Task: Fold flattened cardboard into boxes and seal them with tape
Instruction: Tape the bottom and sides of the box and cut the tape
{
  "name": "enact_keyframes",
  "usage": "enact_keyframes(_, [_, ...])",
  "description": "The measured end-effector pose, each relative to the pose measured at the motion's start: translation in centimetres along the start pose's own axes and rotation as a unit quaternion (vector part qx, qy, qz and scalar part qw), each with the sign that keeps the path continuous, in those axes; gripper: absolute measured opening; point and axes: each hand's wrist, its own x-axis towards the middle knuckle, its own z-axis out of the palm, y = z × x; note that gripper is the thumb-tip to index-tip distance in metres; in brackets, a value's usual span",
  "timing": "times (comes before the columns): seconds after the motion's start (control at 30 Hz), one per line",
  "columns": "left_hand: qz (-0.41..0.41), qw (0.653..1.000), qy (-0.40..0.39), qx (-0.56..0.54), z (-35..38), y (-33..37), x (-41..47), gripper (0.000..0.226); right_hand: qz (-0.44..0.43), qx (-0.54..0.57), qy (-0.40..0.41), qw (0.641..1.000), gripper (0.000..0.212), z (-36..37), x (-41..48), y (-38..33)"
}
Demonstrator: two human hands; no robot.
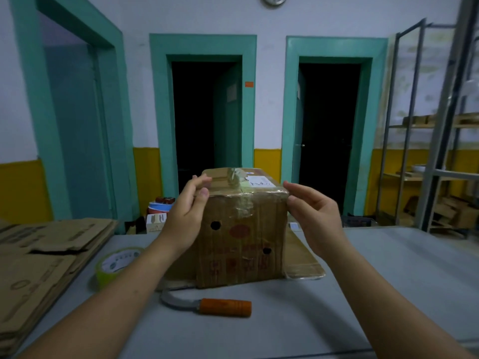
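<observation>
A grey table (388, 281) stands before a white and yellow wall with teal door frames. At its centre sits the closed, taped box (241, 242), upright on a flat cardboard sheet (303, 260). The left hand (186, 216) clasps the box's ten o'clock corner, fingers on top and thumb on the front. The right hand (316, 218) is loosely spread, fingertips touching the two o'clock corner. From the box, a tape roll (116, 263) lies at eight o'clock, a knife (215, 307) at six, and stacked flattened cardboard (39, 268) at nine. The shelving (435, 151) at three holds cardboard pieces.
</observation>
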Motion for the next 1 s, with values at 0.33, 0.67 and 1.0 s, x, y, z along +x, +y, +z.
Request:
enact_keyframes(0.33, [0.037,0.997,0.045,-0.051,0.7,-2.8,-1.3,0.046,-0.155,-0.18,0.132,0.962,0.015,1.7,-1.1,3.0])
enact_keyframes(0.67, [0.05,0.993,0.074,-0.074,2.2,-3.8,-1.0,0.058,-0.209,-0.371,0.096,0.9,0.05,3.9,-2.5,4.7])
enact_keyframes(1.0, [0.033,0.997,0.055,-0.046,2.4,-3.7,-2.0,0.071,-0.126,-0.483,-0.018,0.866,0.093,5.3,-4.0,5.8])
